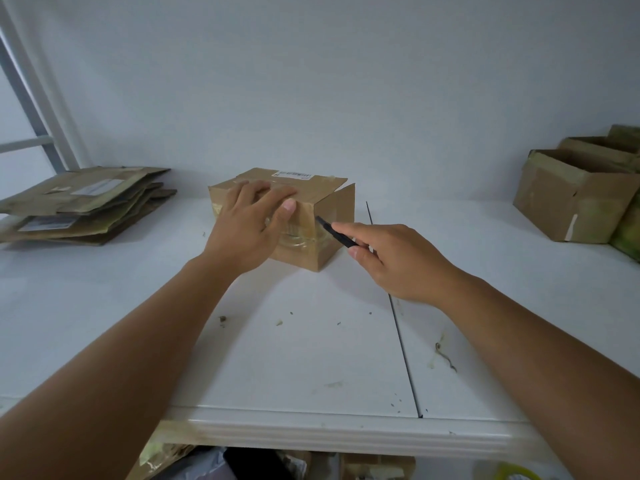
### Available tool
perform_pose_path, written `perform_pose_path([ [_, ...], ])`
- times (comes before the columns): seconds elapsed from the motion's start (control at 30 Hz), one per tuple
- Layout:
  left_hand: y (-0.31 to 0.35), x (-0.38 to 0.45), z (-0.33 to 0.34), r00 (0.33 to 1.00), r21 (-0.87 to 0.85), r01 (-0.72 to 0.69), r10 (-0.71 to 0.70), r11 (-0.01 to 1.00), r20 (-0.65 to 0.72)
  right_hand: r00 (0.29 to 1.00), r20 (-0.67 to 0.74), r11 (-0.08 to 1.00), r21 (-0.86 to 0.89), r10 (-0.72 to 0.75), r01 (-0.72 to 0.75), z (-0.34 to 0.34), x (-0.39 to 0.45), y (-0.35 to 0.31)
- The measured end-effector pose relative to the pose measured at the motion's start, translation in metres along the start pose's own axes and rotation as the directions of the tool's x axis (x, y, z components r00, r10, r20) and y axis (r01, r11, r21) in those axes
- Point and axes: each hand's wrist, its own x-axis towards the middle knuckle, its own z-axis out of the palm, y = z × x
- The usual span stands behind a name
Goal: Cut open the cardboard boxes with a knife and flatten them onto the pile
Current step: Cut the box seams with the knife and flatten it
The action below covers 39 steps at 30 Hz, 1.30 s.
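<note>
Right hand [391, 261] gripping knife [334, 232], tip seemingly at box [311, 216] corner edge

Your left hand [251, 225] rests flat on taped cardboard box [304, 216], fingers spread over top, thumb at front edge. Your right hand [398, 258] pinches black knife [334, 232], tip at box's near right corner. Box sits mid white table [311, 358]. Flattened pile [86, 202] far left. Open boxes [575, 195] far right. Cardboard scraps [445, 356] dot tabletop.
</note>
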Motion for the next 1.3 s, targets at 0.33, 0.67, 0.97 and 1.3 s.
perform_pose_path([
  [0.33,0.010,0.000,-0.005,0.998,0.032,-0.051,0.050,0.998,0.031,0.998,-0.046,0.991,-0.133,-0.033,0.027,0.000,0.003,-0.001],
  [0.67,0.006,-0.001,-0.006,0.988,0.069,-0.113,0.105,0.991,0.110,1.000,-0.009,0.979,-0.204,-0.024,0.022,0.001,0.007,-0.003],
  [0.97,0.004,-0.004,-0.012,0.963,0.133,-0.091,0.053,0.987,0.263,0.998,0.044,0.983,-0.174,-0.045,0.052,0.004,0.009,0.004],
  [1.3,0.002,-0.006,-0.007,0.963,0.174,-0.133,0.086,0.976,0.257,0.994,0.080,0.983,-0.163,-0.069,0.082,0.008,0.009,0.008],
])
